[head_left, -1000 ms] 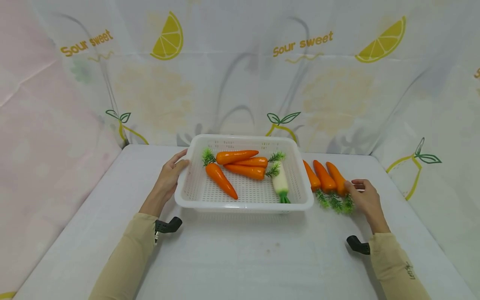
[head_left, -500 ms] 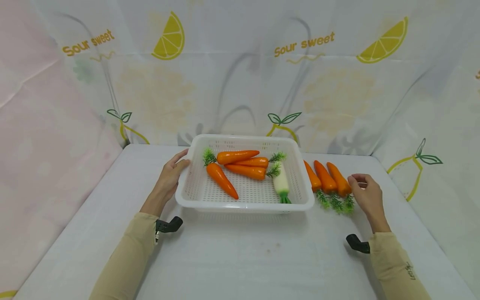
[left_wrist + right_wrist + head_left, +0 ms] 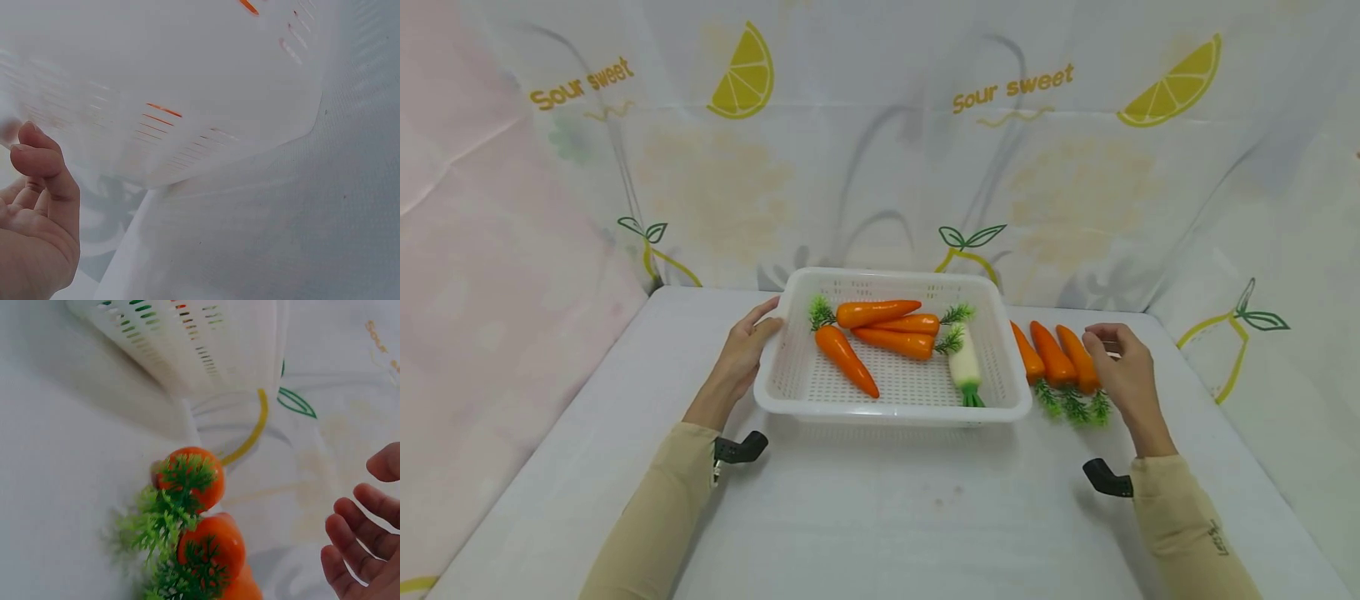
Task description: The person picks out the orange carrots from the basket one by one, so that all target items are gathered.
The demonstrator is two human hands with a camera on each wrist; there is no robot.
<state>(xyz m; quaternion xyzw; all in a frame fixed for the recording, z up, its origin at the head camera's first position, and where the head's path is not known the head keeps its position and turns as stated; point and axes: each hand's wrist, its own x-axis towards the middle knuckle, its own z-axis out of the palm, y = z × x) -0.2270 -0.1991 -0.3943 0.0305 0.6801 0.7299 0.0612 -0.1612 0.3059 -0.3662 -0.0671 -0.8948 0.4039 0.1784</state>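
A white perforated plastic basket (image 3: 891,412) stands mid-table, holding several orange carrots (image 3: 847,360) with green tops and one white radish (image 3: 964,358). My left hand (image 3: 737,358) holds the basket's left rim between thumb and fingers; the left wrist view catches this hand (image 3: 44,206) beside the basket wall. To the right of the basket, three more carrots (image 3: 1052,354) lie side by side, leaves toward me. Over the rightmost carrot (image 3: 1078,360) hovers my right hand (image 3: 1123,371), fingers loosely bent and holding nothing. The right wrist view has these fingers (image 3: 359,528) apart from the carrots.
A white cloth covers the table (image 3: 880,517). Behind it hangs a printed curtain (image 3: 865,167) with lemon patterns, close to the basket's back edge. Black wrist-mounted devices (image 3: 741,447) extend inward from both sleeves.
My right hand has left the rightmost carrot's side, lifted, and shifted slightly away from me over it. The left hand keeps its hold on the basket, and the carrots lie as before.
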